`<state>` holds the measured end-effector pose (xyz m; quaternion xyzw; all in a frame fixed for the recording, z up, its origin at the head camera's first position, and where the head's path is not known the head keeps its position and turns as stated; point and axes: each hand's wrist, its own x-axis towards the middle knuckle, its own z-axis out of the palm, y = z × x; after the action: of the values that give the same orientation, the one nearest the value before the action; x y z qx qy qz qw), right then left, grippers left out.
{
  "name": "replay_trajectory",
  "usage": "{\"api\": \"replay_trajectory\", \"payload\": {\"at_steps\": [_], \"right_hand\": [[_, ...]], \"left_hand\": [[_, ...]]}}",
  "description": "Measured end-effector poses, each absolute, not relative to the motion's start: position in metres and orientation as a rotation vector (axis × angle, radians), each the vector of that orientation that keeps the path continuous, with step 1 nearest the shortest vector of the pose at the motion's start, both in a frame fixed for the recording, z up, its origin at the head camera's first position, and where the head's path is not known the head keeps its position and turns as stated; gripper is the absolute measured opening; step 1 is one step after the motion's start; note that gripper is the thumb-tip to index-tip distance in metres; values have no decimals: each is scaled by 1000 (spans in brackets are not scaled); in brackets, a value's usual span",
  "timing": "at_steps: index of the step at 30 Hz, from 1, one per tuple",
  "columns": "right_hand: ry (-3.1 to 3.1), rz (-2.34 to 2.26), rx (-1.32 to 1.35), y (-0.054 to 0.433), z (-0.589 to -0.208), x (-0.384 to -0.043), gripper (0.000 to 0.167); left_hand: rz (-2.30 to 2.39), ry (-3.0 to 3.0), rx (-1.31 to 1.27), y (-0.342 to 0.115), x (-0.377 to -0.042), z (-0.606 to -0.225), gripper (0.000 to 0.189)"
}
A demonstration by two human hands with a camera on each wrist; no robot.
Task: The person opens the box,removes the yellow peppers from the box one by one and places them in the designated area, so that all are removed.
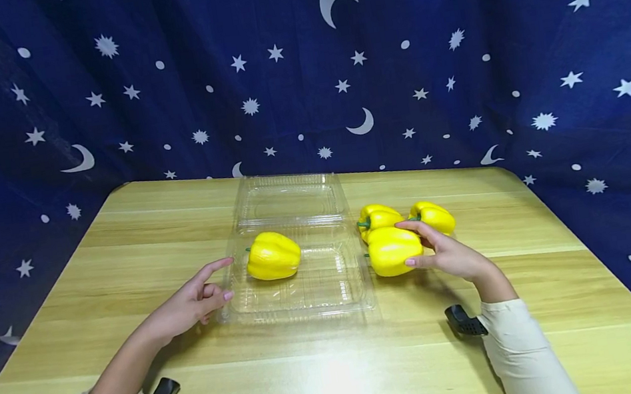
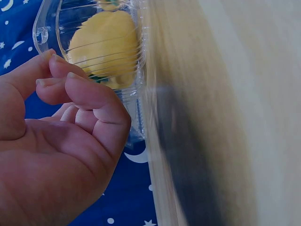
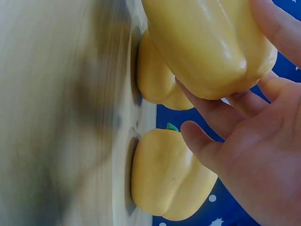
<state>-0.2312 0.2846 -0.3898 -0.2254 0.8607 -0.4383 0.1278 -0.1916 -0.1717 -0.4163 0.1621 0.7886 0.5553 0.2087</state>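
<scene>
My right hand (image 1: 451, 255) holds a yellow bell pepper (image 1: 392, 252) between thumb and fingers; in the right wrist view this pepper (image 3: 207, 47) is raised off the table. Just behind it sit two more yellow bell peppers, one at the left (image 1: 377, 216) and one at the right (image 1: 435, 218). Another yellow bell pepper (image 1: 273, 257) lies in the left part of a clear plastic container (image 1: 323, 297), its stem pointing left. Beside the container's left rim is my left hand (image 1: 188, 302), index finger stretched out and fingertips right at the rim, the other fingers loosely bent.
The container's hinged lid (image 1: 292, 200) lies folded back, away from me. All this stands on a light wooden table (image 1: 244, 382). A dark blue curtain (image 1: 299, 78) with moons and stars hangs behind and at the sides. Each wrist carries a black camera mount (image 1: 465, 322).
</scene>
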Motion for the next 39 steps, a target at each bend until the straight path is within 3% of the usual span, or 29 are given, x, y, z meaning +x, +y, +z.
{"api": "replay_trajectory", "payload": {"at_steps": [39], "right_hand": [[2422, -1282, -619, 288, -402, -236, 64]], "left_hand": [[1545, 2199, 469, -173, -191, -417, 65]]}}
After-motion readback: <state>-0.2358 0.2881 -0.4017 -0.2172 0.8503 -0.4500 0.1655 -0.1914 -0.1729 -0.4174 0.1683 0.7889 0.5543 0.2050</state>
